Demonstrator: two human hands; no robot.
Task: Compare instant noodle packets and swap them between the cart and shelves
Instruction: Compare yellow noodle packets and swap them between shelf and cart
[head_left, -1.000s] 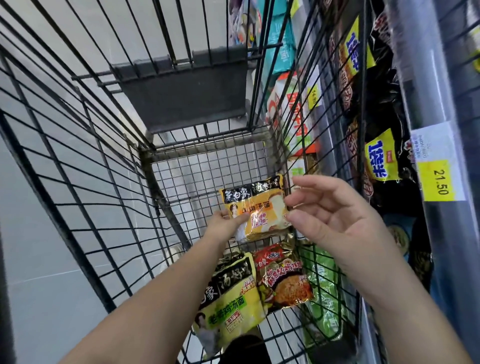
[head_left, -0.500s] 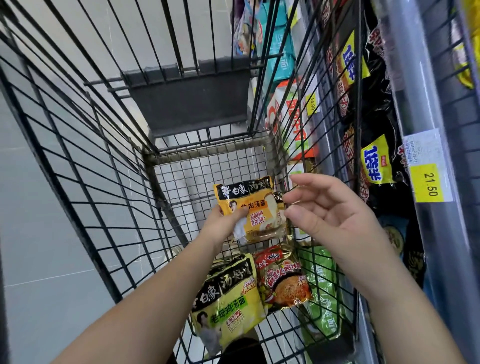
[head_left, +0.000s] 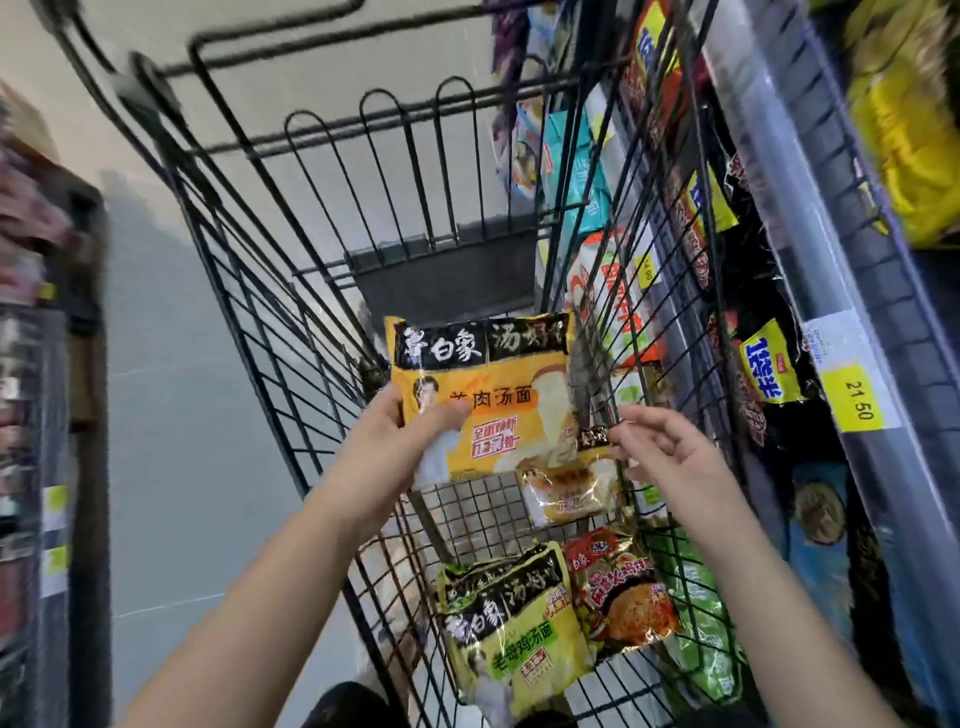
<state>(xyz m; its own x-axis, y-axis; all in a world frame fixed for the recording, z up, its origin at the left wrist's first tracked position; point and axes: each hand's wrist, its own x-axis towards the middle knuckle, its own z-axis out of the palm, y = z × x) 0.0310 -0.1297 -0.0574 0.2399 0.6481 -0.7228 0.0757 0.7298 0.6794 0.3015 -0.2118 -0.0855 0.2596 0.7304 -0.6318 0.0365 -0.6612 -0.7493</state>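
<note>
My left hand (head_left: 400, 447) grips the orange-yellow noodle packet (head_left: 488, 395) above the cart's (head_left: 291, 332) far end, my right hand (head_left: 670, 447) loose and empty beside its right edge: comparing, I judge, then probably across to the shelf (head_left: 810, 249)

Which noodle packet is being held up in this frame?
The orange-yellow packet, gripped at its lower left by the left hand; the yellow-green packet and red packet lie in the cart below.
</note>
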